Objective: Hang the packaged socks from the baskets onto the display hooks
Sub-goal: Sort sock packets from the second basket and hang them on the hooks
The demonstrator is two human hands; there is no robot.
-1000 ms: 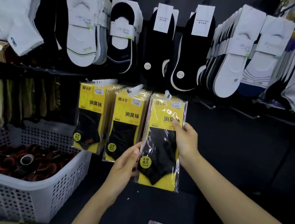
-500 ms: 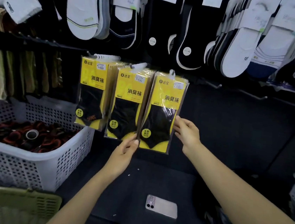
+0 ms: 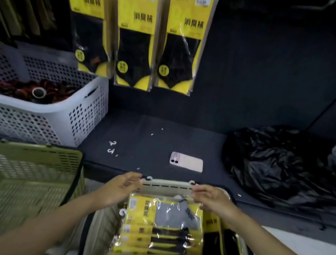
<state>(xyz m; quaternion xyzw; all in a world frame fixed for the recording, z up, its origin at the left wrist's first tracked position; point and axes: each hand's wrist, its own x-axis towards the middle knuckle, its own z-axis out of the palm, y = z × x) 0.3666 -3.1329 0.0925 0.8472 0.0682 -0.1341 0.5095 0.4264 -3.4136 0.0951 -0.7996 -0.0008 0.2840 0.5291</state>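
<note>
Packaged socks (image 3: 163, 215) stacked in cream basket (image 3: 166, 185) at 6 o'clock, left hand (image 3: 121, 187) and right hand (image 3: 212, 198) at its far rim corners, fingers loosely curved, grip unclear in blur, likely drawing stock nearer hung packs (image 3: 182, 34) at 12.

The hanging packs (image 3: 185, 37) are yellow with black socks. The white basket (image 3: 80, 117) is dotted with holes; the green basket (image 3: 21, 173), slatted. The phone (image 3: 186, 162) is pale pink, the bag (image 3: 280, 161) glossy black.
</note>
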